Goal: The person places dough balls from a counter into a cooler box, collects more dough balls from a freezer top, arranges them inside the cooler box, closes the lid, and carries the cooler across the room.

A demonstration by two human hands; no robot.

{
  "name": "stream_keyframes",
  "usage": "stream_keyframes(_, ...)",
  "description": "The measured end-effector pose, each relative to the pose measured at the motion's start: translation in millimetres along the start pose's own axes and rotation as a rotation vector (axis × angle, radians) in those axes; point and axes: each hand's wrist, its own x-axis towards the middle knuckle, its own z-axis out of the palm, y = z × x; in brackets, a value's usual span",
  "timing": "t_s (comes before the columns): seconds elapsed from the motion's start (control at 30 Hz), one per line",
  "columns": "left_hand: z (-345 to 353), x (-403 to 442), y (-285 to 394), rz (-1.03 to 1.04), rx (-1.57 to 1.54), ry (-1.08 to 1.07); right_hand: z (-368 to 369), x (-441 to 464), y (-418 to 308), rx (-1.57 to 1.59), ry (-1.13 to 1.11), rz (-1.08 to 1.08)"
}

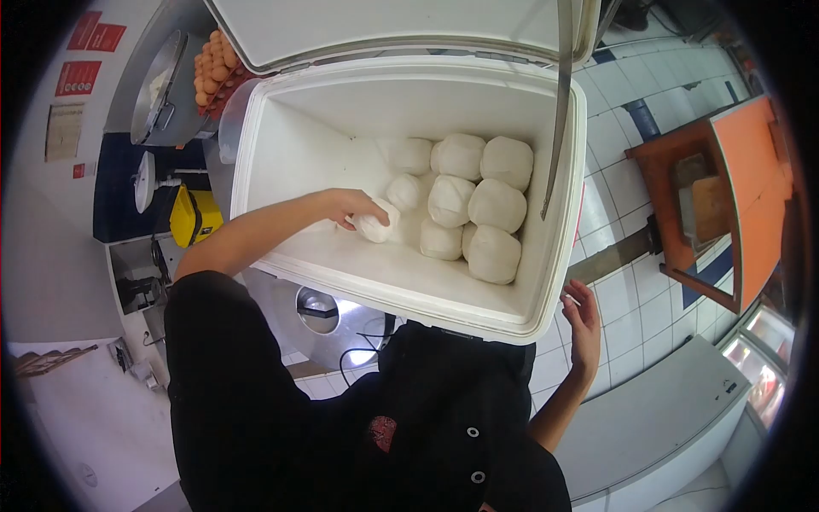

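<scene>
My left hand pinches a round, white, dough-like ball between thumb and fingers; no clear long axis. It sits left of the other white balls, inside the white, hard-walled cooler box. Left hand nearer; my right hand, loosely spread, hangs outside the box's right wall.

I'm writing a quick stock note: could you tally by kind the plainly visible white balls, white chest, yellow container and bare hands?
White balls: 9, including one in the left hand; partly hidden slivers between them aren't counted
White chest: 1
Yellow container: 1
Bare hands: 2
Total: 13
</scene>
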Motion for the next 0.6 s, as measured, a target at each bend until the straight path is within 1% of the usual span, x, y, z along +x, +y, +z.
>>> stream_keyframes(0.07, -11, -16, -3, 0.146, -0.119, -0.177, 1, 2, 2, 0.007, -0.004, 0.006)
stream_keyframes(0.1, -9, -20, -2, 0.14, -0.115, -0.18, 0, 2, 3, 0.007, -0.01, 0.007)
stream_keyframes(0.17, 4, -28, 0, 0.255, -0.322, -0.299, 0, 4, 6, 0.007, -0.017, 0.006)
stream_keyframes(0.2, 16, -33, 5, 0.252, -0.325, -0.298, 1, 6, 8, 0.002, -0.029, 0.002)
stream_keyframes(0.27, 45, -42, 23, 0.264, -0.195, -0.248, 2, 9, 18, 0.023, -0.039, -0.003)
stream_keyframes(0.3, 52, -45, 27, 0.267, -0.202, -0.245, 3, 11, 19, 0.045, -0.038, -0.013)
stream_keyframes(0.37, 59, -49, 38, 0.344, -0.231, -0.328, 5, 12, 15, 0.046, -0.045, -0.015)
stream_keyframes(0.4, 59, -52, 40, 0.344, -0.229, -0.332, 5, 11, 14, 0.049, -0.053, -0.01)
stream_keyframes(0.47, 54, -57, 47, 0.36, -0.152, -0.431, 5, 12, 13, 0.051, -0.043, -0.003)
stream_keyframes(0.53, 57, -72, 63, 0.364, -0.105, -0.435, 6, 11, 13, 0.048, -0.041, 0.011)
stream_keyframes(0.6, 70, -69, 75, 0.371, -0.062, -0.434, 7, 10, 12, 0.046, -0.042, -0.011)
